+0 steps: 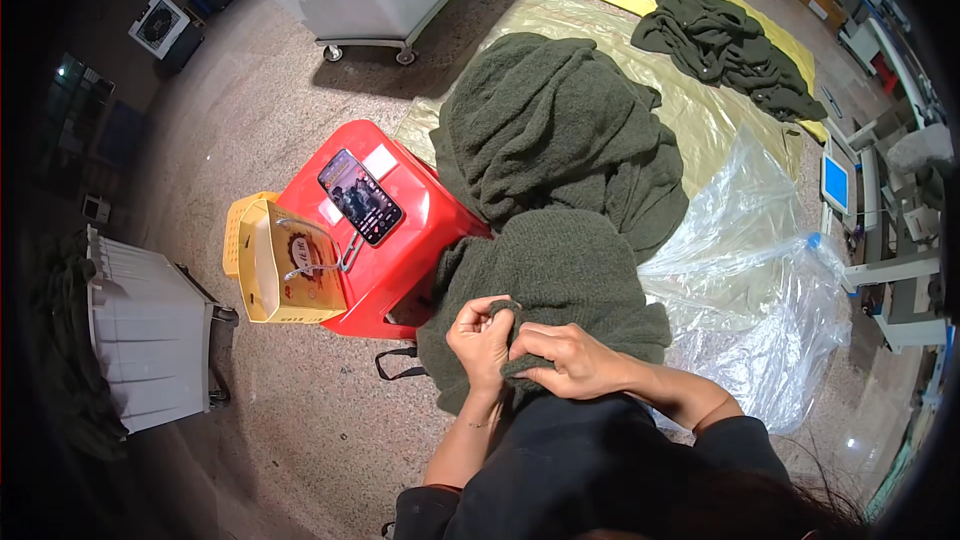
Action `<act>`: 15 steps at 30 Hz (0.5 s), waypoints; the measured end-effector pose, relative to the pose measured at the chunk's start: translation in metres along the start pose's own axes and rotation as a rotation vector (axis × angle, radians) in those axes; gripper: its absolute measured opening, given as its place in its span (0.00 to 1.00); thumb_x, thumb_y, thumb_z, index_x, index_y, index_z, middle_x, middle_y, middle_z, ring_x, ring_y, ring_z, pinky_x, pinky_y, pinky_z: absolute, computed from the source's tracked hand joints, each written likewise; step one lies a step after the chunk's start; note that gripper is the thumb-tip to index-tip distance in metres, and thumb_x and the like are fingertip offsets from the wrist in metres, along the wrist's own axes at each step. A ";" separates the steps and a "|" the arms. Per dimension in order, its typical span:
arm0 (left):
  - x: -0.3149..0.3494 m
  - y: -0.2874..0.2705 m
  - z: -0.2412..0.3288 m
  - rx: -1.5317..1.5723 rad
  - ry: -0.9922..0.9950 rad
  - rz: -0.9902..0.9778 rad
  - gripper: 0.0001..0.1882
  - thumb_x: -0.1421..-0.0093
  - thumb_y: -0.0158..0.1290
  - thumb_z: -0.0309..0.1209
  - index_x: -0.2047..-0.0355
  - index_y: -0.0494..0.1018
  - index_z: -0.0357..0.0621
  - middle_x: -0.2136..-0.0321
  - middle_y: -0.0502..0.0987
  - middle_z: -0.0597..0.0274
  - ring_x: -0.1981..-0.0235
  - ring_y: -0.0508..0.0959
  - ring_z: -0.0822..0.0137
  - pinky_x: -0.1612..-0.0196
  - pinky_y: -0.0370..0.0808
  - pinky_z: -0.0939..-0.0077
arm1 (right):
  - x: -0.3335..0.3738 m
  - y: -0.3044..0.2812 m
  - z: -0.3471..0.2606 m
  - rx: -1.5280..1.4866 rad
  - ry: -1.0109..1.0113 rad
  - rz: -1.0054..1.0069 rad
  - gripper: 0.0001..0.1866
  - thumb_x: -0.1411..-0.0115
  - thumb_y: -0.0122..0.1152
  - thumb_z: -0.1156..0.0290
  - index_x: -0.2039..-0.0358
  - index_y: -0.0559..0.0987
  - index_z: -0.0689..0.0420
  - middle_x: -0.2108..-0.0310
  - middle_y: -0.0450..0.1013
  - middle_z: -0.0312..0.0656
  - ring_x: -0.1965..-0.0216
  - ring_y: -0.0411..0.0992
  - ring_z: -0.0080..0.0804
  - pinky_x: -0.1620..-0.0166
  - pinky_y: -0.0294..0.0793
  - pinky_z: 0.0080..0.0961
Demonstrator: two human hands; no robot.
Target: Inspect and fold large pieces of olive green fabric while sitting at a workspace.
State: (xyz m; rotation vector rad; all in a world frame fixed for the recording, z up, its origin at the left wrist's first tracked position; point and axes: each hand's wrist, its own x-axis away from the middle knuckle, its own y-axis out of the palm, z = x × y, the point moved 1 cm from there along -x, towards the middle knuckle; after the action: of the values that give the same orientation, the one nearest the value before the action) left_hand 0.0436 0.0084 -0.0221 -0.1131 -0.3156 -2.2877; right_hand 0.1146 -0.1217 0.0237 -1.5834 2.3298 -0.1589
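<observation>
A dark green knit fabric piece point(560, 260) lies bunched over my lap. Both hands meet at its near edge: my left hand point(480, 340) pinches a raised fold of the knit, and my right hand point(570, 358) grips the cloth just beside it, thumb and fingers pressed together. Between the fingertips the detail is too small to make out. Directly beyond the lap piece rises a big heap of the same green knit point(555, 120).
Left of me stands a red plastic stool point(430, 230) bearing a phone point(360, 197); a yellow basket point(255, 270) is beside it. Clear plastic sheeting point(750, 310) lies right. More green knit point(715, 45) sits on yellow sheeting. White wheeled bins point(370, 0) stand beyond; another point(150, 330) is left.
</observation>
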 end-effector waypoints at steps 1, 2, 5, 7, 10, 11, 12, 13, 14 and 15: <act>0.002 -0.001 -0.004 0.000 0.001 -0.002 0.08 0.48 0.51 0.13 0.68 0.76 0.33 0.75 0.78 0.66 0.75 0.74 0.81 0.70 0.70 0.88 | 0.001 0.000 -0.002 0.001 0.000 0.002 0.14 0.51 0.62 0.79 0.63 0.71 0.62 0.68 0.70 0.46 0.67 0.72 0.46 0.67 0.70 0.36; 0.005 0.000 -0.004 -0.146 0.080 0.043 0.08 0.48 0.52 0.14 0.68 0.77 0.34 0.75 0.77 0.68 0.75 0.73 0.82 0.71 0.69 0.89 | 0.002 0.001 -0.002 -0.025 0.029 0.018 0.13 0.51 0.62 0.80 0.63 0.72 0.62 0.68 0.70 0.46 0.68 0.72 0.46 0.68 0.70 0.36; -0.002 -0.006 -0.010 -0.329 0.156 0.085 0.07 0.48 0.54 0.16 0.69 0.78 0.36 0.76 0.76 0.73 0.77 0.70 0.84 0.72 0.67 0.90 | 0.008 0.001 0.003 -0.016 0.076 0.058 0.13 0.53 0.62 0.81 0.65 0.74 0.62 0.69 0.70 0.45 0.68 0.72 0.43 0.68 0.71 0.33; -0.014 -0.013 -0.005 -0.166 -0.035 0.045 0.05 0.47 0.55 0.18 0.70 0.78 0.37 0.77 0.76 0.73 0.78 0.71 0.84 0.72 0.68 0.89 | 0.013 -0.002 -0.007 0.316 -0.156 0.356 0.17 0.58 0.63 0.82 0.64 0.77 0.59 0.69 0.70 0.43 0.67 0.72 0.39 0.69 0.72 0.30; -0.010 -0.013 0.017 0.024 -0.268 -0.080 0.05 0.47 0.52 0.18 0.70 0.76 0.36 0.75 0.78 0.66 0.77 0.75 0.78 0.70 0.72 0.85 | 0.029 -0.002 -0.019 0.462 -0.268 0.416 0.21 0.63 0.65 0.83 0.63 0.78 0.61 0.70 0.70 0.42 0.71 0.73 0.36 0.71 0.73 0.28; -0.004 -0.009 0.024 0.120 -0.349 -0.134 0.06 0.46 0.51 0.18 0.69 0.76 0.35 0.74 0.78 0.64 0.76 0.75 0.77 0.69 0.73 0.84 | 0.033 0.000 -0.022 0.467 -0.354 0.453 0.21 0.63 0.65 0.84 0.63 0.78 0.62 0.70 0.71 0.43 0.72 0.73 0.35 0.72 0.74 0.27; 0.002 -0.007 0.027 0.159 -0.400 -0.187 0.06 0.46 0.51 0.18 0.67 0.75 0.35 0.73 0.78 0.62 0.75 0.76 0.75 0.69 0.74 0.83 | 0.033 0.002 -0.021 0.428 -0.374 0.431 0.22 0.64 0.67 0.83 0.63 0.77 0.65 0.69 0.72 0.44 0.73 0.75 0.37 0.72 0.76 0.28; 0.008 -0.006 0.028 0.198 -0.451 -0.241 0.07 0.46 0.51 0.19 0.66 0.75 0.34 0.71 0.79 0.61 0.74 0.77 0.74 0.68 0.75 0.81 | 0.032 0.004 -0.015 0.430 -0.369 0.436 0.22 0.64 0.67 0.83 0.63 0.77 0.65 0.69 0.72 0.44 0.73 0.75 0.37 0.72 0.76 0.28; 0.013 -0.005 0.024 0.247 -0.470 -0.276 0.08 0.46 0.52 0.20 0.64 0.74 0.33 0.69 0.79 0.60 0.72 0.78 0.73 0.66 0.75 0.80 | 0.030 0.005 -0.008 0.417 -0.360 0.441 0.23 0.64 0.68 0.82 0.63 0.77 0.64 0.68 0.73 0.45 0.71 0.75 0.38 0.70 0.76 0.28; 0.016 -0.007 0.021 0.295 -0.457 -0.326 0.09 0.46 0.53 0.20 0.63 0.74 0.32 0.68 0.79 0.59 0.70 0.78 0.73 0.63 0.74 0.80 | 0.029 0.006 -0.005 0.403 -0.351 0.446 0.24 0.65 0.69 0.82 0.62 0.76 0.64 0.66 0.74 0.46 0.69 0.76 0.39 0.69 0.77 0.28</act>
State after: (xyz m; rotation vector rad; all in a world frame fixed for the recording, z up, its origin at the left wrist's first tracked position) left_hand 0.0276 0.0067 -0.0001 -0.4651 -0.9635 -2.4854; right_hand 0.0982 -0.1462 0.0209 -0.8075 2.1363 -0.2093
